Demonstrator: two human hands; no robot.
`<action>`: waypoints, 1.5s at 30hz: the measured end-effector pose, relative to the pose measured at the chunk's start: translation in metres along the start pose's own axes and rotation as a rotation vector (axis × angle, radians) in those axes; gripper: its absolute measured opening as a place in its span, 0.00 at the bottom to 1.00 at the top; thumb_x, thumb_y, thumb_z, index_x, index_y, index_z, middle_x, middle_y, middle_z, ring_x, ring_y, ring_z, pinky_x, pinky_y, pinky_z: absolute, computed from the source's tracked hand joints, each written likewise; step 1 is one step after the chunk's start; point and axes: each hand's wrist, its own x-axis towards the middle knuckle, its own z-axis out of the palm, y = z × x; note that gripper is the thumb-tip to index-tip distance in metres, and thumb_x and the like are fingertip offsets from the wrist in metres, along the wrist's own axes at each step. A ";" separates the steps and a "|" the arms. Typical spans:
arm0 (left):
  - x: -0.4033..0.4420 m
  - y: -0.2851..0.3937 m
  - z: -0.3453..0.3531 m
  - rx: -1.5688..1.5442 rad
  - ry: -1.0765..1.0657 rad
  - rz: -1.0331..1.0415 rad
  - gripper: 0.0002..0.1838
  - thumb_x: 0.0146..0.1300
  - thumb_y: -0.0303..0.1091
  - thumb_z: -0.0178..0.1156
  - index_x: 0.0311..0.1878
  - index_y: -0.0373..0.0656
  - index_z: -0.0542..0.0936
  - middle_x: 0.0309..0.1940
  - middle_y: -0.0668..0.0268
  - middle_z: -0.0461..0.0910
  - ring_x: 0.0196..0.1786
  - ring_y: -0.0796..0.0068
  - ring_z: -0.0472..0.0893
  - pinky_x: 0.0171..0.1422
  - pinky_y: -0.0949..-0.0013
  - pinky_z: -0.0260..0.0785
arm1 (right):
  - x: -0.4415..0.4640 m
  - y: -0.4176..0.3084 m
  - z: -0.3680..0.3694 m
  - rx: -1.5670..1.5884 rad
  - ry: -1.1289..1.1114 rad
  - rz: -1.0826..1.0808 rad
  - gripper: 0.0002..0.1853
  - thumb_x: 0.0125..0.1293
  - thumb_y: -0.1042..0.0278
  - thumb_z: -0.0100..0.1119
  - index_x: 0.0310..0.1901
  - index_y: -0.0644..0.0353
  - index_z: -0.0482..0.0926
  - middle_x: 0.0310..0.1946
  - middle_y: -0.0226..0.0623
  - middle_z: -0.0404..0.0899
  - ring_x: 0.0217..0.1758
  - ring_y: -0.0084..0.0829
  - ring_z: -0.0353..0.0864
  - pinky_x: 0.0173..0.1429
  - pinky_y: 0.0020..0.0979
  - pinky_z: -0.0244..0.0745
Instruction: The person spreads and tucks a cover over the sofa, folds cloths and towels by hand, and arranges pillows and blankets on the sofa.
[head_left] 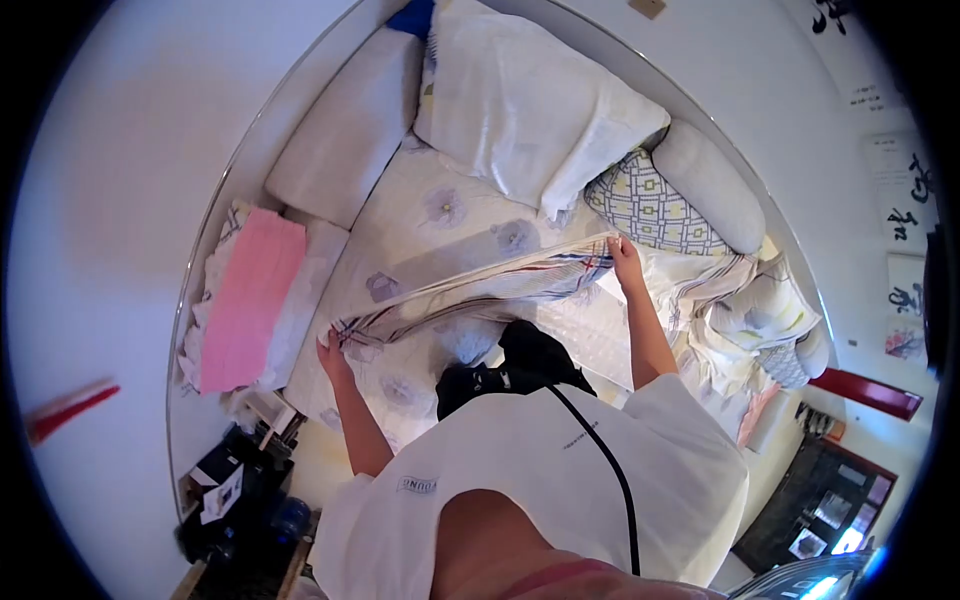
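A light cloth with plaid stripes (480,290) is stretched between my two hands above the flowered sofa cover (400,240). At its left end, my left hand (330,347) grips a corner, fingers closed. My right hand (622,254) pinches the opposite corner, a little higher in the view. The cloth's upper edge is pulled nearly straight, while its lower part sags in folds. Just beyond my right hand lies a patterned cushion (655,208).
A large white-covered pillow (530,100) leans at the back between a grey cushion (350,125) and a grey bolster (708,185). Pink cloth (252,300) lies over the left armrest. Rumpled fabric and cushions (765,310) are at the right. A dark cluttered stand (235,500) is lower left.
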 end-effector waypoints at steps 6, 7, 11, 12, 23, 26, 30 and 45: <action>0.066 0.036 0.144 0.187 -0.130 0.172 0.13 0.64 0.36 0.52 0.46 0.36 0.72 0.40 0.65 0.77 0.42 0.77 0.75 0.48 0.73 0.66 | 0.041 -0.004 -0.066 -0.042 0.136 -0.055 0.19 0.66 0.59 0.49 0.49 0.67 0.72 0.35 0.30 0.76 0.39 0.18 0.69 0.44 0.20 0.65; 0.073 0.046 0.172 0.218 -0.129 0.190 0.13 0.64 0.36 0.52 0.45 0.37 0.73 0.40 0.65 0.77 0.42 0.77 0.75 0.47 0.74 0.66 | 0.053 0.009 -0.079 -0.056 0.099 -0.003 0.19 0.67 0.59 0.49 0.51 0.67 0.71 0.37 0.31 0.76 0.40 0.18 0.70 0.45 0.21 0.65; 0.094 0.064 0.244 0.262 -0.110 0.185 0.12 0.64 0.37 0.53 0.45 0.38 0.73 0.38 0.66 0.77 0.41 0.78 0.75 0.46 0.74 0.66 | 0.074 0.019 -0.094 0.037 0.200 -0.081 0.15 0.66 0.59 0.49 0.41 0.66 0.72 0.21 0.27 0.67 0.26 0.16 0.60 0.30 0.21 0.59; 0.101 0.068 0.253 0.273 -0.099 0.171 0.12 0.64 0.37 0.53 0.45 0.39 0.73 0.38 0.67 0.77 0.41 0.78 0.75 0.46 0.74 0.66 | 0.080 0.015 -0.100 0.046 0.198 -0.069 0.15 0.66 0.59 0.49 0.41 0.66 0.72 0.21 0.27 0.67 0.26 0.16 0.60 0.30 0.21 0.59; 0.162 0.198 0.412 0.310 -0.150 0.442 0.14 0.63 0.37 0.53 0.47 0.37 0.73 0.37 0.67 0.76 0.37 0.79 0.74 0.41 0.75 0.66 | 0.202 -0.077 -0.214 -0.132 0.291 -0.201 0.16 0.63 0.61 0.54 0.43 0.68 0.73 0.19 0.26 0.67 0.24 0.17 0.61 0.28 0.22 0.59; 0.190 0.258 0.504 0.317 -0.223 0.605 0.16 0.60 0.39 0.57 0.43 0.35 0.75 0.34 0.68 0.78 0.34 0.80 0.74 0.38 0.76 0.66 | 0.266 -0.120 -0.240 -0.008 0.401 -0.332 0.16 0.63 0.58 0.53 0.36 0.67 0.75 0.20 0.25 0.69 0.25 0.16 0.63 0.28 0.21 0.60; 0.324 0.302 0.620 0.658 -0.092 0.909 0.28 0.50 0.53 0.60 0.43 0.34 0.76 0.36 0.55 0.79 0.39 0.64 0.77 0.46 0.65 0.67 | 0.357 -0.149 -0.253 0.394 0.358 -0.121 0.14 0.61 0.61 0.54 0.38 0.67 0.75 0.27 0.32 0.76 0.28 0.23 0.74 0.32 0.26 0.71; 0.204 0.021 0.705 1.164 -0.244 0.988 0.30 0.56 0.52 0.53 0.62 0.56 0.62 0.63 0.56 0.57 0.63 0.49 0.59 0.55 0.49 0.65 | 0.478 0.055 -0.212 0.108 0.304 0.203 0.20 0.58 0.61 0.58 0.47 0.67 0.74 0.36 0.39 0.78 0.39 0.28 0.77 0.40 0.29 0.72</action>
